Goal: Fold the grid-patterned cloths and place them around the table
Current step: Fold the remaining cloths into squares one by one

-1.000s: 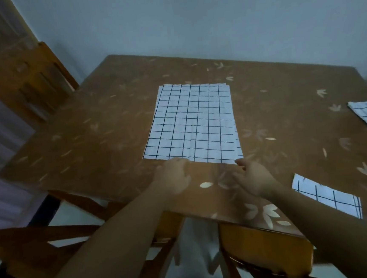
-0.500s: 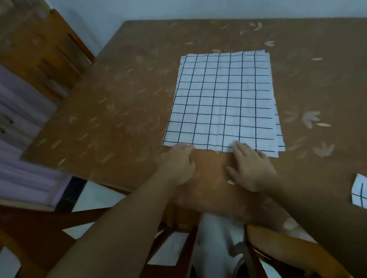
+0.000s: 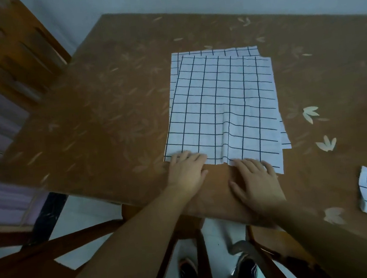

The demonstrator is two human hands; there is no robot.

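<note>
While the grid-patterned cloth [image 3: 219,104] lies on the table [image 3: 109,114], left hand [image 3: 186,174] and right hand [image 3: 256,181] press its near edge flat-fingered.

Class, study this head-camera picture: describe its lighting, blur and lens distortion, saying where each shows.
Head view: dim, flat light with a bluish cast, no glare on the table; the grid cloth in the middle is sharpest; the chair and left margin are smeared; the forearm behind the right hand sinks into shadow; the wide lens skews the table's edges.

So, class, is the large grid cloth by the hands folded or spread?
Spread: the grid cloth lies flat on the table, whole sheet showing, slightly wrinkled.
</note>
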